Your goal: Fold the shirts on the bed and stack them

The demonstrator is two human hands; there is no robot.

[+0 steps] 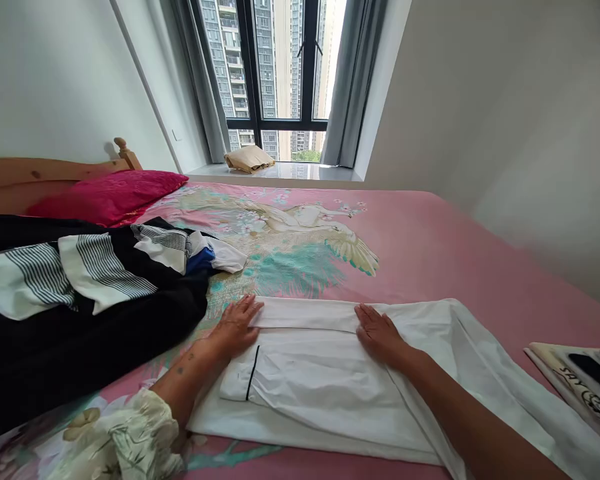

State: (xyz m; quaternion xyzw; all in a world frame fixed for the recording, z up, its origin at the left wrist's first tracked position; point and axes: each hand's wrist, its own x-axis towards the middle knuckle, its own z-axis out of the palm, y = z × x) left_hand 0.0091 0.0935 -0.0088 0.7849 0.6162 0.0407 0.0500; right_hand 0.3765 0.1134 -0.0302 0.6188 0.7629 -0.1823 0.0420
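Note:
A white garment (pixel 320 373) lies spread on the bed, partly folded, with a sleeve-like piece that has a thin black stripe near its left end. Along its far edge runs a folded-over strip. My left hand (pixel 239 325) rests on the left end of that strip, fingers stretched out and the thumb apart. Farther right on the same strip, my right hand (pixel 380 333) lies flat with its fingers extended. Neither hand grips anything that I can see. The right forearm crosses over the garment and hides part of it.
Black and white striped clothes (pixel 105 280) are heaped on the left. A red pillow (pixel 110 193) leans by the wooden headboard (pixel 30 175). Folded clothes with printed letters (pixel 580 387) lie at the right. Beyond the pink patterned bedsheet (pixel 410 233), a beige folded bundle (pixel 249 159) sits on the windowsill.

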